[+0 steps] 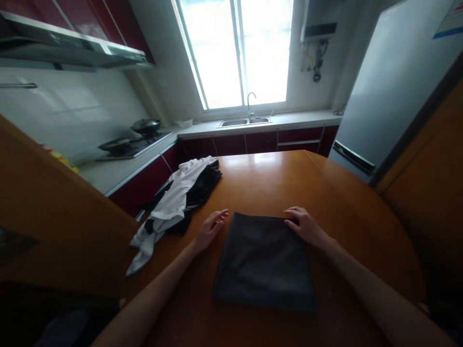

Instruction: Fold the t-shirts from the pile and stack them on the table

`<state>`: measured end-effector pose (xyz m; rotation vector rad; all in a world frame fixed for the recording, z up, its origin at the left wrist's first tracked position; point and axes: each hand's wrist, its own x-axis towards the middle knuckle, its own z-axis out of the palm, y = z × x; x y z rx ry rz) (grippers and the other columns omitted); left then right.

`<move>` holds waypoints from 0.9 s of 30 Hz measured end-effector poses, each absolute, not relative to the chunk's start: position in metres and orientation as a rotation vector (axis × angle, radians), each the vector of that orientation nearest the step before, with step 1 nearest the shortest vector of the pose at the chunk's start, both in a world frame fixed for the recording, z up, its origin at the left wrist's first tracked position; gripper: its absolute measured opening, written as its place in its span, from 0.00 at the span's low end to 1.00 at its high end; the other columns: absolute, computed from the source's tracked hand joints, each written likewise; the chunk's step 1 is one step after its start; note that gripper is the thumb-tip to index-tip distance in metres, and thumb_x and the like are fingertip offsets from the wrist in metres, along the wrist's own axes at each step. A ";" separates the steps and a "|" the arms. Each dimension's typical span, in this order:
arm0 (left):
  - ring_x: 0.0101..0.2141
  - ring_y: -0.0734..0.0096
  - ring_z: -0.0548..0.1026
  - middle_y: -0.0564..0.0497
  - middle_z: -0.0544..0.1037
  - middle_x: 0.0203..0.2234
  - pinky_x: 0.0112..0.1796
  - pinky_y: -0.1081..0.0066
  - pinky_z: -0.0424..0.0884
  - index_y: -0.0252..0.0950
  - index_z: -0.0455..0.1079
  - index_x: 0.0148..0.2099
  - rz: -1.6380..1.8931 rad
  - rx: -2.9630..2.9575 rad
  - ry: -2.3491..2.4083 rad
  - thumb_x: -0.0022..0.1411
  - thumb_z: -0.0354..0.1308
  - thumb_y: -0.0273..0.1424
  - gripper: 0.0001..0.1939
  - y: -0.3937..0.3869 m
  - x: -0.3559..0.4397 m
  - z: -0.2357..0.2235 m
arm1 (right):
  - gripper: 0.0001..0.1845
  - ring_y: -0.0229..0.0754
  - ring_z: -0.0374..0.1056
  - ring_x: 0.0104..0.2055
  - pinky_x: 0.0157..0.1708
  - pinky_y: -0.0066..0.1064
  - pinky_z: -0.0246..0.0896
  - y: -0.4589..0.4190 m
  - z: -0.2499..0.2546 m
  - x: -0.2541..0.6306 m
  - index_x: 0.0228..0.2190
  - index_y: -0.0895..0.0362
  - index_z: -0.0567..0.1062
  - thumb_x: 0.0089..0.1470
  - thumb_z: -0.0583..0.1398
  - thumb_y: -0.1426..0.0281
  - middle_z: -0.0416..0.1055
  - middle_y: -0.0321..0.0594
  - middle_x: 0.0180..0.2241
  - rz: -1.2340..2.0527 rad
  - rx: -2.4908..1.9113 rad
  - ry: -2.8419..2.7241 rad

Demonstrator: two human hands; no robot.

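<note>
A dark grey cloth (pixel 266 262), folded into a flat, nearly square shape, lies on the wooden table in front of me. Just left of its far left corner is my left hand (pixel 210 228), fingers stretched out and holding nothing. At the far right corner, my right hand (pixel 304 225) has its fingers apart, with the thumb at the cloth's edge; whether it touches the fabric I cannot tell. To the left, a loose heap of white clothing (pixel 173 200) and black clothing (pixel 204 187) is spread along the table's edge.
The wooden table (pixel 264 178) has a rounded right side. Behind it runs a white counter with a sink (pixel 234 123) under a window. A stove with a wok (pixel 145 126) stands at the left, and a fridge (pixel 390 82) at the right.
</note>
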<state>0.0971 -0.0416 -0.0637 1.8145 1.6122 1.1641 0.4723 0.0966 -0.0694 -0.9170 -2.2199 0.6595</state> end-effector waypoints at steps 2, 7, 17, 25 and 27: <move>0.50 0.58 0.73 0.41 0.75 0.53 0.52 0.61 0.70 0.39 0.67 0.65 1.094 1.893 1.536 0.69 0.53 0.51 0.31 -0.044 0.097 -0.066 | 0.12 0.50 0.71 0.47 0.51 0.45 0.66 0.096 -0.077 0.471 0.39 0.54 0.81 0.61 0.60 0.63 0.76 0.46 0.42 0.676 -0.943 -2.282; 0.54 0.55 0.71 0.41 0.71 0.58 0.53 0.60 0.70 0.40 0.65 0.67 1.049 1.999 1.456 0.66 0.57 0.52 0.33 -0.053 0.103 -0.067 | 0.13 0.50 0.72 0.44 0.46 0.42 0.68 0.082 -0.077 0.469 0.41 0.52 0.80 0.62 0.58 0.60 0.76 0.44 0.41 0.617 -0.857 -2.333; 0.53 0.58 0.73 0.43 0.77 0.50 0.56 0.60 0.66 0.39 0.68 0.63 0.954 2.220 1.631 0.65 0.62 0.48 0.30 -0.025 0.157 -0.035 | 0.09 0.46 0.75 0.37 0.39 0.35 0.70 0.070 -0.070 0.470 0.38 0.50 0.76 0.63 0.58 0.60 0.78 0.39 0.37 0.533 -0.757 -2.084; 0.45 0.65 0.77 0.47 0.76 0.46 0.46 0.72 0.69 0.42 0.74 0.55 0.532 2.397 1.512 0.67 0.62 0.42 0.18 -0.019 0.183 -0.011 | 0.09 0.44 0.76 0.40 0.42 0.33 0.70 0.070 -0.061 0.472 0.41 0.50 0.78 0.63 0.58 0.64 0.79 0.38 0.40 0.542 -0.637 -2.093; 0.45 0.63 0.78 0.47 0.76 0.47 0.46 0.72 0.69 0.42 0.74 0.56 0.469 2.371 1.523 0.64 0.64 0.45 0.22 -0.022 0.178 0.005 | 0.09 0.44 0.76 0.40 0.41 0.34 0.70 0.074 -0.059 0.473 0.41 0.50 0.79 0.63 0.59 0.64 0.80 0.37 0.39 0.498 -0.645 -2.086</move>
